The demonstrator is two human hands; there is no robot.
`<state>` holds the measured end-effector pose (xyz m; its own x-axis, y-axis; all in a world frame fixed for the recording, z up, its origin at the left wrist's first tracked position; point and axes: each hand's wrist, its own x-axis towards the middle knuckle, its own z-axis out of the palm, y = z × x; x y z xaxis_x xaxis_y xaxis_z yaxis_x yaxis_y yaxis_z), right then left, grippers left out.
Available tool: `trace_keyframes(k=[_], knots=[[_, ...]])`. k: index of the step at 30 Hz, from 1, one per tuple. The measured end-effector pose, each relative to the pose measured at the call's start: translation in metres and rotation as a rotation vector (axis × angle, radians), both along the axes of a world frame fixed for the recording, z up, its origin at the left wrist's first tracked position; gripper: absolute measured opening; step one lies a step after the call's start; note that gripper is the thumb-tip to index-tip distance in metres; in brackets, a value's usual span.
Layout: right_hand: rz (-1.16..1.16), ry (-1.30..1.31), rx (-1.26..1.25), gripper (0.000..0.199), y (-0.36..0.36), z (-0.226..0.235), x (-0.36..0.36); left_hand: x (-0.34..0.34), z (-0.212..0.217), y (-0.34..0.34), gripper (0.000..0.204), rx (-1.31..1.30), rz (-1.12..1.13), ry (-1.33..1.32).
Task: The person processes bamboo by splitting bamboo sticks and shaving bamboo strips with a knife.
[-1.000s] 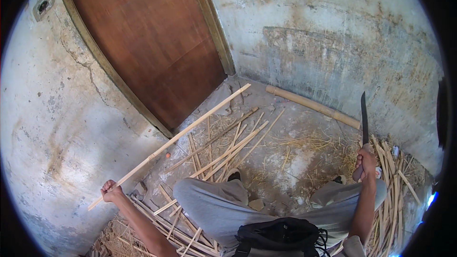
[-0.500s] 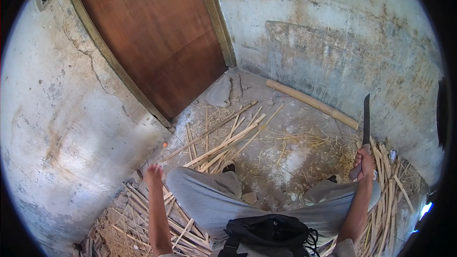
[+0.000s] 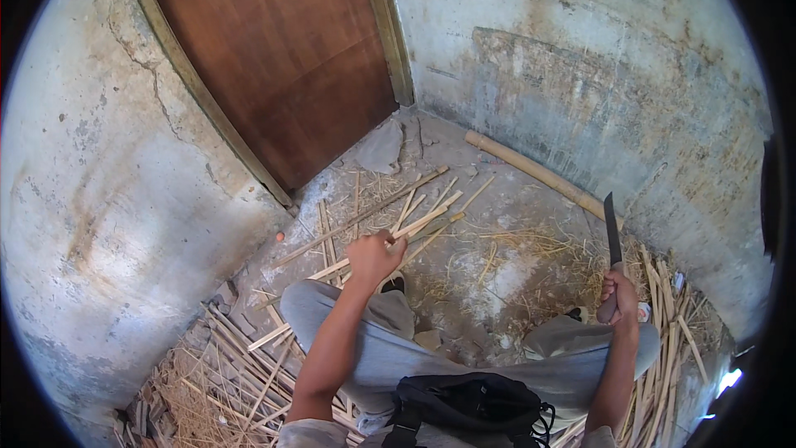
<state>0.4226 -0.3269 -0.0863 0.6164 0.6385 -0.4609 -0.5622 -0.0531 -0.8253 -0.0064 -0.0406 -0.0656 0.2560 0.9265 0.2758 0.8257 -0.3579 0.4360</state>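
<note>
Dark-bladed machete [image 3: 614,245] being held point-up, leaning slightly left; pale, narrow bamboo strips [image 3: 429,216] being supported by floor [image 3: 506,282], lying loosely crossed.

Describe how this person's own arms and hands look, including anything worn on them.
Both the left hand and the right hand are ungloved. The left forearm and right forearm are bare, with no watch or bracelet visible. A greyish left sleeve ends near the elbow; only a sliver of the similar right sleeve shows.
</note>
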Motion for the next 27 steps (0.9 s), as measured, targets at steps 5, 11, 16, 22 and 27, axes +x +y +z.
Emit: trace_keyframes(k=[5,11,16,22,27], knots=[[0.108,-0.022,-0.087,0.012,0.01,0.002,-0.015,-0.012,-0.035,0.022,0.024,-0.072,-0.2,0.111],[0.127,-0.103,-0.155,0.012,0.004,0.005,-0.016,-0.006,-0.033,0.017,0.024,-0.22,-0.281,0.088],[-0.013,-0.723,-0.345,0.017,-0.004,0.053,-0.05,-0.025,-0.045,0.023,0.027,-0.194,-0.256,0.167],[-0.639,-1.475,-0.463,0.026,-0.125,0.056,-0.003,-0.038,-0.033,0.007,0.03,-0.283,-0.263,0.14],[-1.053,-1.42,-0.594,0.028,-0.237,0.0,0.02,-0.059,-0.028,-0.007,0.033,-0.345,-0.261,0.071]])
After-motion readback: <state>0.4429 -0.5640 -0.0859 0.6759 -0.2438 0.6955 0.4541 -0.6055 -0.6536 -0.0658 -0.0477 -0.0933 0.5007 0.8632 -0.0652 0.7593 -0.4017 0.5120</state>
